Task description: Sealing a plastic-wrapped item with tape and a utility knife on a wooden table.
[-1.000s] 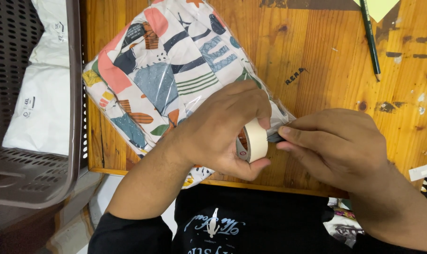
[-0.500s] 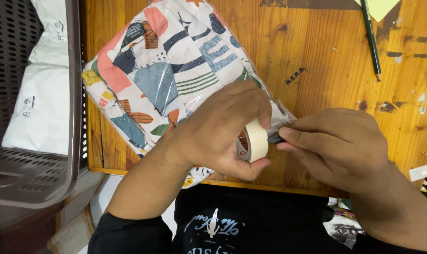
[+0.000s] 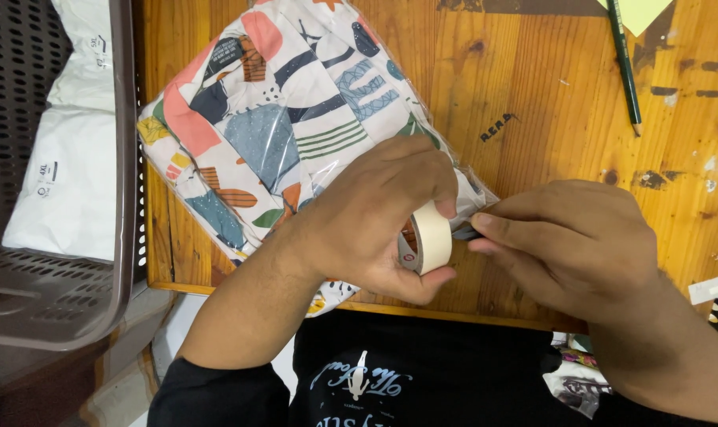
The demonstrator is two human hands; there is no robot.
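At nine o'clock a brown basket (image 3: 54,300) holds white parcels (image 3: 66,166). On the desk (image 3: 533,103), a patterned cloth in a clear bag (image 3: 280,126) lies under the left hand (image 3: 375,213), which grips a roll of tape (image 3: 431,237) at the middle. At three o'clock the right hand (image 3: 568,241) pinches the tape's loose end. If those fingers slip, I'd expect the end to snap back onto the roll or stick crooked to the bag.

There is only one camera, worn on the person's head. It looks almost straight down, from close up, at the wooden table (image 3: 533,142) and both hands. The table's near edge and the person's black shirt (image 3: 422,372) fill the bottom
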